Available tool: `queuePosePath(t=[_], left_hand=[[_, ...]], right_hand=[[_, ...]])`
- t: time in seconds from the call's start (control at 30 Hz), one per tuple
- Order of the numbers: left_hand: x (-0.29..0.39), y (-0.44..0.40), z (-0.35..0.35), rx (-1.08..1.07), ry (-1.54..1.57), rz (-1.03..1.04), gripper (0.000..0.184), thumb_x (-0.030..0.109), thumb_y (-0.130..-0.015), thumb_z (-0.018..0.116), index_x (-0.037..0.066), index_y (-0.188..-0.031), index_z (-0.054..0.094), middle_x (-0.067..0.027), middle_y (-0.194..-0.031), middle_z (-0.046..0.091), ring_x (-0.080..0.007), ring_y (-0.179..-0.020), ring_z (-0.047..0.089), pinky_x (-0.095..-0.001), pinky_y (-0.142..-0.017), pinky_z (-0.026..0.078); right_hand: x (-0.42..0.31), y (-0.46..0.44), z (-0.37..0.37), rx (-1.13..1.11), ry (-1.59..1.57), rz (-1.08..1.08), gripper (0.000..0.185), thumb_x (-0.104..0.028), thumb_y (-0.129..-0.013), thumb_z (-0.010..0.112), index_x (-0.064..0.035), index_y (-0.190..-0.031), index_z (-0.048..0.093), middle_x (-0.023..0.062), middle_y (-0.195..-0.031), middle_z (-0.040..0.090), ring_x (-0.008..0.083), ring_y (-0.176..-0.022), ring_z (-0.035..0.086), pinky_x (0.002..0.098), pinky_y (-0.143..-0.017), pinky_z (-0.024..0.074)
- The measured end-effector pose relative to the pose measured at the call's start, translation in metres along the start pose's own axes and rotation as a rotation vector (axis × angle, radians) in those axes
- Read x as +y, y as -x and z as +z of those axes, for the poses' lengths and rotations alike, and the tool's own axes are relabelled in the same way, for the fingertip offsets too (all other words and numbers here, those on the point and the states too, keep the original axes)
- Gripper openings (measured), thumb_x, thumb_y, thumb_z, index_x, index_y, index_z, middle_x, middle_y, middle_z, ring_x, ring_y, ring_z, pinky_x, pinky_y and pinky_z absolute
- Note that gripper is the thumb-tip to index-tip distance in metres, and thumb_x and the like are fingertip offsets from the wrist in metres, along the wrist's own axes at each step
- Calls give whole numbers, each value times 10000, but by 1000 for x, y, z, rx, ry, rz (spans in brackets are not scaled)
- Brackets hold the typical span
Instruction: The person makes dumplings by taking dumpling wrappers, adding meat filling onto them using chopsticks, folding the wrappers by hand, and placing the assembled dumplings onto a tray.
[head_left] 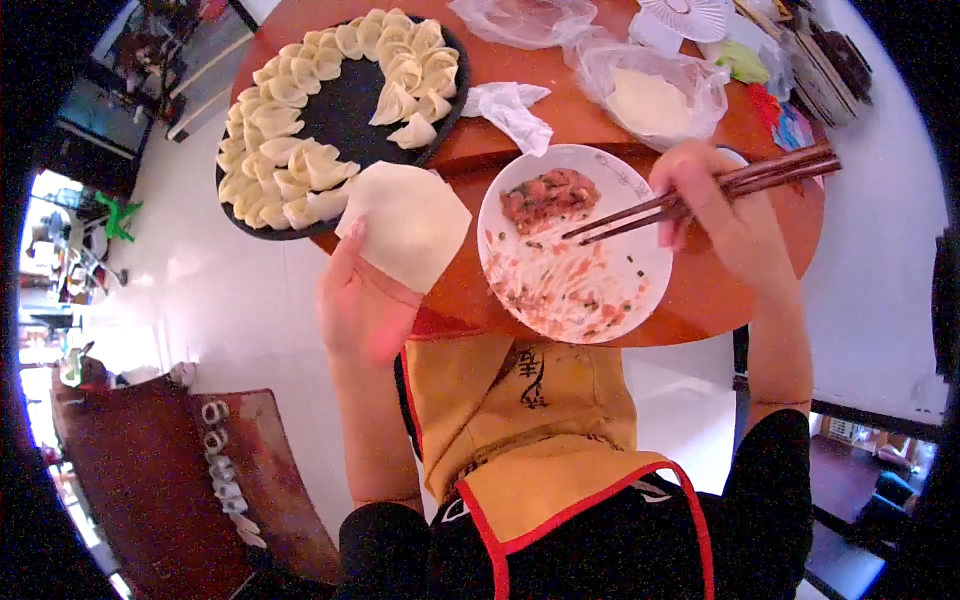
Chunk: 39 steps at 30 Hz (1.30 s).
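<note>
My left hand [370, 300] is closed on a pale, flat dumpling wrapper [405, 225], held up at the table's near edge. In my right hand [715, 200] is a pair of dark wooden chopsticks [690, 198], their tips over a white plate [655, 270]. A mound of minced meat filling [550, 198] with green bits lies on the plate's far left side, and smears of filling cover the rest. Left of the plate, a round black tray [340, 110] carries rings of folded dumplings [285, 90]; the wrapper overlaps its near edge in view.
A plastic bag [700, 90] holding a stack of wrappers [650, 102] lies at the back right of the round red-brown table [480, 160]. A crumpled white tissue [512, 112] sits between tray and plate. Another clear bag [520, 20] and a white fan-shaped item [685, 15] are farther back.
</note>
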<state>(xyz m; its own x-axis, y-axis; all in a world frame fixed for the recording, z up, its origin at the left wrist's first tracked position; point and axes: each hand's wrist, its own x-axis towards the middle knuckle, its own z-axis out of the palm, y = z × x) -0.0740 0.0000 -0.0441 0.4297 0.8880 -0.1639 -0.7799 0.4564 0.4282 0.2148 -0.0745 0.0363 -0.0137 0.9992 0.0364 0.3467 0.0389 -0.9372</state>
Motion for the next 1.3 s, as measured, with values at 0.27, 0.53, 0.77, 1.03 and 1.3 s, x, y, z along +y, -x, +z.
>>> queuePosePath(t=[0.27, 0.53, 0.77, 1.03, 1.3], left_hand=[[1, 16, -20, -1, 113, -87, 411, 177, -897, 363, -3, -1266, 359, -124, -1273, 443, -262, -1173, 432, -402, -993, 328], [0, 20, -20, 4, 108, -41, 429, 182, -892, 375, -24, -1268, 347, -132, -1270, 444, -258, -1180, 425, -400, -1004, 317], [-2, 22, -25, -17, 86, -61, 420, 196, -918, 334, -21, -1277, 335, -134, -1282, 430, -260, -1187, 415, -399, -1006, 313], [-7, 35, -24, 137, -36, -16, 422, 215, -925, 322, -27, -1271, 330, -138, -1273, 430, -262, -1184, 411, -404, -1012, 299], [-41, 56, -18, 194, -66, -221, 432, 210, -916, 352, -26, -1275, 314, -141, -1273, 424, -255, -1174, 419, -382, -1003, 311]], right_hand=[[11, -16, 24, -39, 64, -101, 143, -161, -852, 555, -23, -820, 540, 24, -666, 544, 83, -555, 552, 219, -492, 458], [43, -31, 33, 50, 68, -169, 115, -116, -880, 500, -6, -844, 498, 72, -687, 566, 134, -561, 597, 243, -482, 485], [63, -16, 35, 128, -174, -115, 151, -127, -887, 476, -5, -800, 461, 103, -697, 556, 170, -510, 596, 258, -423, 488], [69, 0, 42, 162, -189, -76, 157, -118, -886, 463, 0, -782, 453, 111, -680, 550, 165, -481, 581, 263, -412, 481], [46, 42, 73, 308, -277, 27, 161, -121, -856, 527, -8, -744, 510, 56, -655, 533, 116, -527, 534, 271, -504, 423]])
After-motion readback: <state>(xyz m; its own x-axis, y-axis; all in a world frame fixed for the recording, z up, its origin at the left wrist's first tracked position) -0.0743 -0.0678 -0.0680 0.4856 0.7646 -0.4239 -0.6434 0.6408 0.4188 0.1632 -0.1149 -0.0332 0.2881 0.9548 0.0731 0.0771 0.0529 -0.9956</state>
